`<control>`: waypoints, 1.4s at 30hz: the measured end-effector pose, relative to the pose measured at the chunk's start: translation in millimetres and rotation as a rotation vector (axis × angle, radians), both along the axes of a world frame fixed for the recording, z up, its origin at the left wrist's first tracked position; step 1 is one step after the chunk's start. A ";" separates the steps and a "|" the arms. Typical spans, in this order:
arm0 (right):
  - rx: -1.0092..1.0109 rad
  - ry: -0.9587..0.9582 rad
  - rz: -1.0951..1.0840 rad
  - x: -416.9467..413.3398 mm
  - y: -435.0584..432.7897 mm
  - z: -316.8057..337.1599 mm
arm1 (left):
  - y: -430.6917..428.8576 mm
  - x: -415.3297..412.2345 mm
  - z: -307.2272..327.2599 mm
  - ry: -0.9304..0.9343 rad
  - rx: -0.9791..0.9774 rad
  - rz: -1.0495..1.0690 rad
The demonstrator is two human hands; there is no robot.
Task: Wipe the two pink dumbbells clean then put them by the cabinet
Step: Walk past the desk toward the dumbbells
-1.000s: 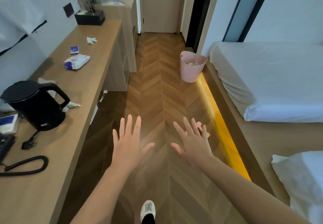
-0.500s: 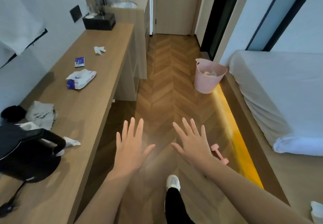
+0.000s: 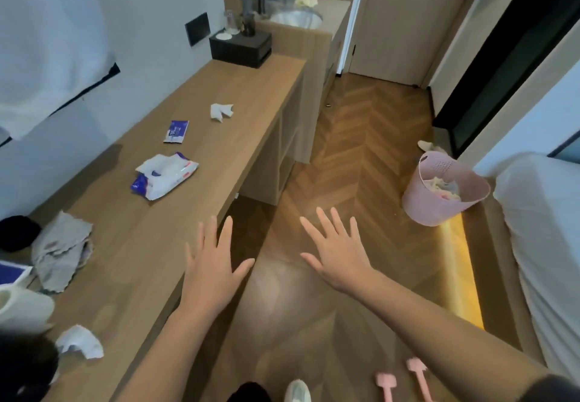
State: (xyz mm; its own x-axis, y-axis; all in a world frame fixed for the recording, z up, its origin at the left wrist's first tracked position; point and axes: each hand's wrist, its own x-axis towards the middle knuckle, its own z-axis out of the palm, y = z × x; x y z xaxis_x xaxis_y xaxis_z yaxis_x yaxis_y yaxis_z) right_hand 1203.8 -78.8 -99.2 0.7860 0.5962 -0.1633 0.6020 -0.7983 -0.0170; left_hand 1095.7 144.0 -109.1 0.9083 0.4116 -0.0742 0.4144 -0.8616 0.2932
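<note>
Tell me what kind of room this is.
Most likely a hotel room. A bed with white sheets stands on the right, a long wooden desk runs along the left wall, and a washbasin with a tap sits at its far end, near a door.

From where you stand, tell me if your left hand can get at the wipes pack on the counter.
Probably yes: the left hand is open over the counter edge, with only bare wood between it and the wipes pack.
</note>
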 end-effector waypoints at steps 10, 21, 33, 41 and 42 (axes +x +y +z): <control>0.016 0.096 0.227 121.1 122.9 -23.8 | 90.4 81.9 -28.9 0.094 -0.058 0.224; 0.003 0.236 0.322 237.9 271.0 -43.7 | 204.5 173.5 -42.9 0.189 -0.012 0.330; -0.073 0.349 0.699 284.6 394.5 -76.8 | 236.3 191.9 -66.0 0.290 -0.066 0.633; -0.050 0.340 0.879 301.0 448.0 -88.0 | 263.0 216.2 -73.0 0.284 -0.143 0.810; -0.032 0.353 0.883 300.6 452.2 -89.7 | 267.9 219.5 -73.9 0.283 -0.133 0.810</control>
State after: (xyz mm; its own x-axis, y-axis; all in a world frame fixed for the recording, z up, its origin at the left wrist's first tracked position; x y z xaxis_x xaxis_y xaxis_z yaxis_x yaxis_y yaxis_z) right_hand 1504.4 373.3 -189.0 -0.0446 0.9423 -0.3317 0.9523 -0.0603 -0.2993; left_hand 1315.2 411.9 -183.0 0.2794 0.8955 -0.3465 0.9580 -0.2356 0.1635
